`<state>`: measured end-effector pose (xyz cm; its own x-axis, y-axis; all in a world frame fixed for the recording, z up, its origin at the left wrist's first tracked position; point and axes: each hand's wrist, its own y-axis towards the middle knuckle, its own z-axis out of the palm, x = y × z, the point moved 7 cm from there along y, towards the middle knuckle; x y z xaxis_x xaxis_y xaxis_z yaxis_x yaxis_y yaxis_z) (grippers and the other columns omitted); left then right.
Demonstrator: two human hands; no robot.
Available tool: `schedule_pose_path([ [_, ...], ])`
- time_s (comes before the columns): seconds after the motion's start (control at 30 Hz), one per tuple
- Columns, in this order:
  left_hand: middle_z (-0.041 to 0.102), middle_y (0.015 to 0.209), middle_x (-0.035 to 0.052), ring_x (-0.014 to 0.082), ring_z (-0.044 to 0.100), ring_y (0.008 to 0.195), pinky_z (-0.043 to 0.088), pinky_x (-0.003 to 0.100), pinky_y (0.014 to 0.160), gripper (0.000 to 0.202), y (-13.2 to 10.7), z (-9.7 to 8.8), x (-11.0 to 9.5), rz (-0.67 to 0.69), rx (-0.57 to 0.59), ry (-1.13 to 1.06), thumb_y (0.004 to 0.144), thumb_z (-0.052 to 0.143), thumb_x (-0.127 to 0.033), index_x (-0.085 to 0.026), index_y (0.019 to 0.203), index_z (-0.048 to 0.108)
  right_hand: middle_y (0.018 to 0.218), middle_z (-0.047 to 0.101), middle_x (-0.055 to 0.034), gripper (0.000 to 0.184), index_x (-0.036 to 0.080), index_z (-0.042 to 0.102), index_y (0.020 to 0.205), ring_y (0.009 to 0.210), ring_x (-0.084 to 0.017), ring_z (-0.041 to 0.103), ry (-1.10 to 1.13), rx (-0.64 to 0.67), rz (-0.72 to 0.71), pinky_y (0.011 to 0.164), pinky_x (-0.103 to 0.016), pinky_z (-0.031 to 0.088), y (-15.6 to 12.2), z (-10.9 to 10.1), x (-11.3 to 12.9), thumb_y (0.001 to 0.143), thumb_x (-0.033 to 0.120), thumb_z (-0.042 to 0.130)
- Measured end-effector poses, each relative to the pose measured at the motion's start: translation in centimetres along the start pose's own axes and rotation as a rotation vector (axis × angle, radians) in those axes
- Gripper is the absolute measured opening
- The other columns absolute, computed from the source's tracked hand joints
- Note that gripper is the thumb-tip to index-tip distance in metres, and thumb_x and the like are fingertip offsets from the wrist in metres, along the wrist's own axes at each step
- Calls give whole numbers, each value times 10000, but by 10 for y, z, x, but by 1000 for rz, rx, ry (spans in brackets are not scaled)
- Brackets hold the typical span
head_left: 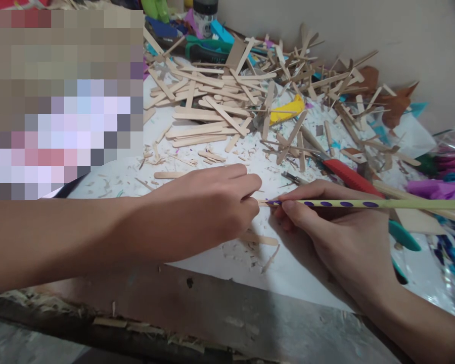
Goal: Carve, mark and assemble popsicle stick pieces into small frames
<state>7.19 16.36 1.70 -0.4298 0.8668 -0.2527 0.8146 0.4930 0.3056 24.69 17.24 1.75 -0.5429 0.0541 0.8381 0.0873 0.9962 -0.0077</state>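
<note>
My right hand [326, 227] is closed in a pinch around a long pale yellow-green pencil [358, 204] with purple oval spots. The pencil lies almost level, and its tip points left at my left hand [223, 202]. The fingers of my left hand are curled closed, and a thin bit of wooden stick shows at their tips, touching or nearly touching the pencil's point. Most of that bit is hidden by the fingers. Just below my left hand, a flat craft stick [263, 239] lies on the white paper [303, 278].
A heap of craft sticks [212, 96] spreads behind my hands. Around it are a yellow cutter [288, 110], a red-handled tool [351, 177] and green-and-black pliers [208, 48]. Wood shavings litter the paper. Coloured plastic scraps [440, 187] lie at right. The upper left is blurred out.
</note>
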Motion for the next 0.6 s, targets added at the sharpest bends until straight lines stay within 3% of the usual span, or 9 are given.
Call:
schedule_pose_path([
  [0.37,610,923,68,217,536,841,420,346,739,252,0,-2,-1,8,-11,12,976,477,-27,-160,878,668,606,701,-6,80,209,759,730,520,-114,611,104,-38,92,461,-181,497,-2,0,-2,780,157,792],
  [0.6,605,920,71,225,533,845,421,354,741,229,0,-2,-1,8,-19,13,968,500,-24,-156,878,664,693,751,-40,63,194,768,746,565,-135,649,110,0,94,473,-192,509,-1,0,-10,770,172,822],
])
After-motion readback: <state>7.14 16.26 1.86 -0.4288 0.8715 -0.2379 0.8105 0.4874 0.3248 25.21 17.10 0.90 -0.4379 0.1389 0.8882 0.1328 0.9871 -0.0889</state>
